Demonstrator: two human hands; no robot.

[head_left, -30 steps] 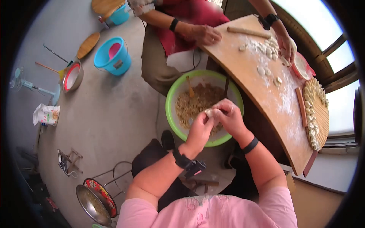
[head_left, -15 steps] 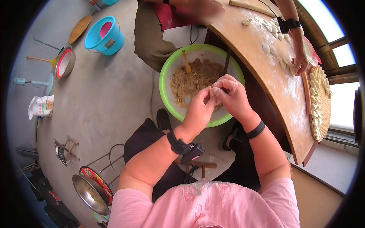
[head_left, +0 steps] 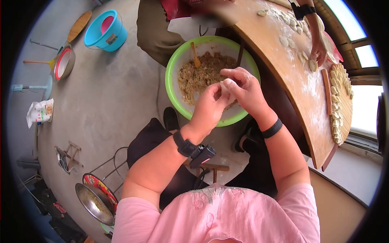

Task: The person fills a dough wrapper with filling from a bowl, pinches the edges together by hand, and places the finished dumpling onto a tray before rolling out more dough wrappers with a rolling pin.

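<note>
My left hand (head_left: pixel 209 107) and my right hand (head_left: pixel 248 94) meet above a green-rimmed basin (head_left: pixel 172 89). Between their fingertips they pinch a pale dumpling (head_left: pixel 227 94), mostly covered by the fingers. My right index finger is lifted off it, while the thumb stays against the dough. Below lies minced filling (head_left: pixel 208 68) in the basin, with a wooden spoon (head_left: pixel 196 56) standing in it near the far side. Flour whitens my fingers.
At right is a floured wooden table (head_left: pixel 298 97) with dough wrappers (head_left: pixel 300 30) and a co-worker's hand (head_left: pixel 319 52). Rows of finished dumplings (head_left: pixel 336 103) lie on a slatted tray (head_left: pixel 346 117). A blue bucket (head_left: pixel 117 40) and a metal bowl (head_left: pixel 95 204) are at left.
My right fingers have opened outward a little, showing more of the white dough. The co-worker's hand now touches a wrapper on the table. The view has shifted slightly.
</note>
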